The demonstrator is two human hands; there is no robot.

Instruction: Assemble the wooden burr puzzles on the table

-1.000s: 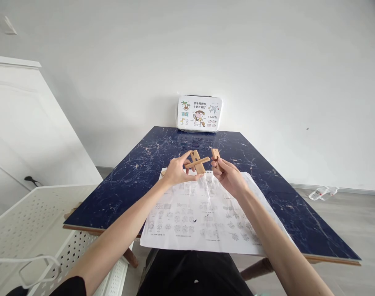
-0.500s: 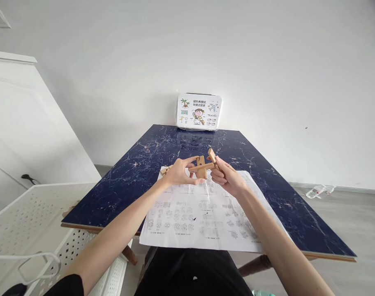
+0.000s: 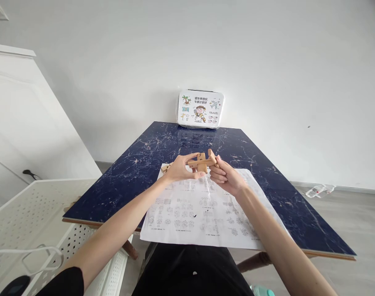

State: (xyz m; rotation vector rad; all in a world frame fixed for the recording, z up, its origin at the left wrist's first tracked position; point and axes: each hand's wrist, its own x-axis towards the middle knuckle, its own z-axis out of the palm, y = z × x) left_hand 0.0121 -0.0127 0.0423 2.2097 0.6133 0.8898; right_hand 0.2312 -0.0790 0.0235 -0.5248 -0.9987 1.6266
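Observation:
Between my hands, above a printed sheet [image 3: 181,234], are light wooden puzzle pieces [image 3: 201,163] with dark marks, crossing one another. My left hand [image 3: 183,167] grips a marked upright block between thumb and fingers. From the right, my right hand [image 3: 225,174] is closed on a wooden piece [image 3: 211,156] whose end sticks up past the fingers. A long wooden bar runs between the two hands across the block; how the pieces interlock is hidden by the fingers. More wooden pieces [image 3: 165,167] lie at the sheet's far left corner, partly behind my left hand.
The dark blue marbled table [image 3: 138,156] reaches to the wall. A white cartoon-printed case [image 3: 200,109] stands at its back edge. On the left is a white perforated rack [image 3: 30,201] with a white cable [image 3: 24,250]. Clear plastic bottles [image 3: 319,190] lie on the floor at right.
The wooden pieces have turned slightly between my hands, the long bar now lying more level. Both hands keep their grip, and the view has shifted a little.

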